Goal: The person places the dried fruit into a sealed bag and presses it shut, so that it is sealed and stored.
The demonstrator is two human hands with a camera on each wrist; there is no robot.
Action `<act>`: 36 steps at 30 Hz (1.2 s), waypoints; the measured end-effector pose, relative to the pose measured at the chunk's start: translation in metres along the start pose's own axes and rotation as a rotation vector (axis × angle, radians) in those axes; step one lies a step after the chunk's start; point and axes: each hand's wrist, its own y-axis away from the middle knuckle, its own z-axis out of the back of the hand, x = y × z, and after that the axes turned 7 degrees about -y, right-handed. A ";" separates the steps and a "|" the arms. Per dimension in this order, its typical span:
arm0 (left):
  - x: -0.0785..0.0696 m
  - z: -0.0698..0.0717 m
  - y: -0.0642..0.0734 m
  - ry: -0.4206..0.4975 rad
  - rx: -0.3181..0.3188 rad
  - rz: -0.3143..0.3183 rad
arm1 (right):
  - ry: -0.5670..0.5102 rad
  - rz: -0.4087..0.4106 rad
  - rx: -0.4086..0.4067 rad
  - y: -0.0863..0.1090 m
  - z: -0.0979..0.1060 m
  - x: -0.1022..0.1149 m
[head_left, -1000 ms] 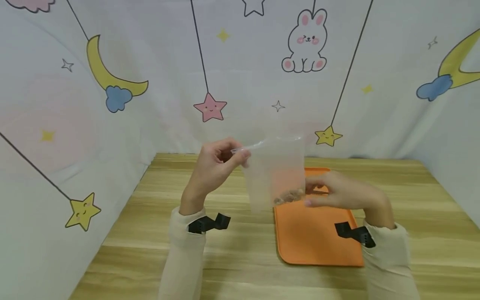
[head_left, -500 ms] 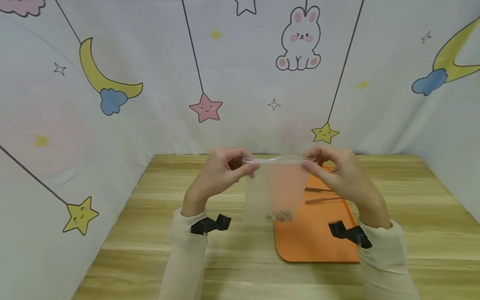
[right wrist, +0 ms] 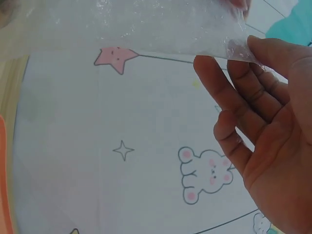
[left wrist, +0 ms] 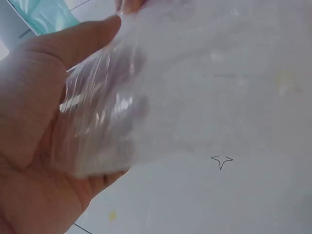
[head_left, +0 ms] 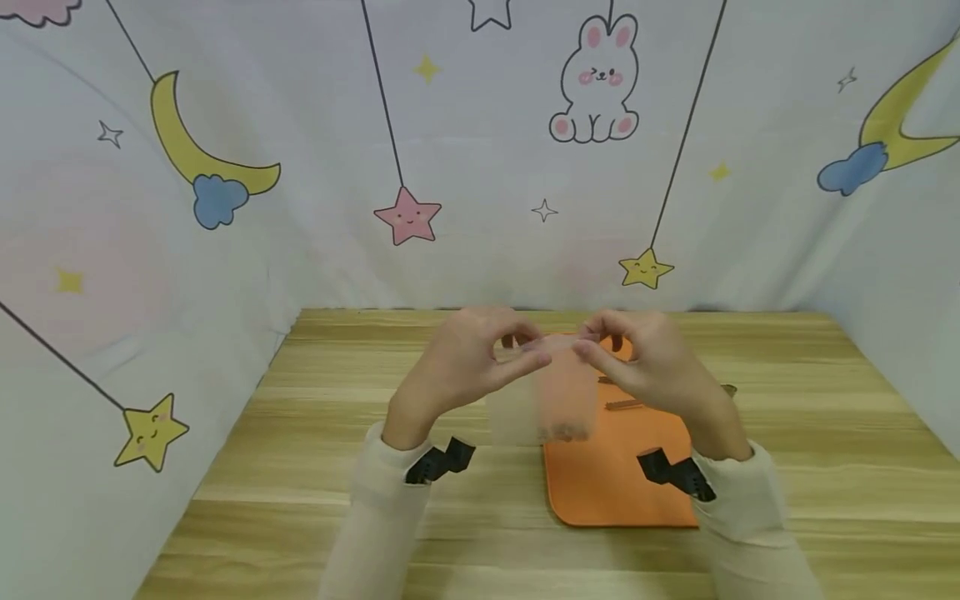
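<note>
A frosted clear plastic bag (head_left: 517,404) hangs upright by its top edge between my two hands. Small brown lumps (head_left: 567,432) lie in its bottom corner, blurred through the film. My left hand (head_left: 472,354) pinches the top edge at the left between thumb and fingers. On the other side, my right hand (head_left: 652,358) pinches the same edge, its fingertips near the left ones. In the left wrist view the bag (left wrist: 195,87) covers the left fingers, which show through it. The right wrist view has the bag's edge (right wrist: 165,51) at the right thumb tip.
Beneath and right of the bag lies an orange tray (head_left: 622,475) on a wooden table (head_left: 337,400). Tongs (head_left: 624,406) rest on the tray, partly hidden by the right hand and wrist. A white printed curtain (head_left: 480,250) stands behind the table.
My right hand first left the bag's lower right side and took its top right corner. Since then both hands have drawn closer together along the top edge, and the bag hangs lower.
</note>
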 end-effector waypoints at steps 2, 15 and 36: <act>-0.004 -0.003 -0.002 -0.078 -0.009 -0.021 | -0.006 -0.003 0.010 -0.001 -0.003 -0.001; 0.001 -0.001 -0.002 -0.036 0.054 0.013 | -0.007 0.091 0.051 0.000 -0.004 -0.010; -0.001 -0.011 -0.005 0.026 0.006 -0.083 | -0.072 0.075 0.093 -0.003 -0.014 -0.005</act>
